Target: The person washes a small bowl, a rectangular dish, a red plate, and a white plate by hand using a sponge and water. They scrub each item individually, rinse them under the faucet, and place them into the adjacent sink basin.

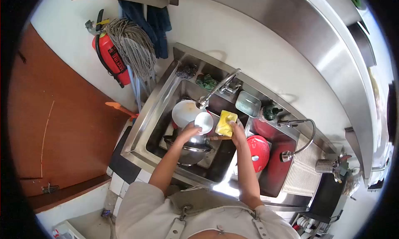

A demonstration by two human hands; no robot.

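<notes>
Just below the left basin's faucet (228,78), I see the left hand (190,132), fingers clamped on a small white bowl (204,121); the right hand (238,133), fingers clamped on a yellow sponge (226,122).

White wall (249,52); brown door (62,114) at left; steel shelf (324,35) alongside; white tiles (144,176).

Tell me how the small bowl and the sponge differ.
The small bowl is white, while the sponge is yellow. The small bowl has a round outline; the sponge is a roughly rectangular block. The left hand holds the small bowl, and the right hand holds the sponge. Both are held up over the sink's left basin.
</notes>
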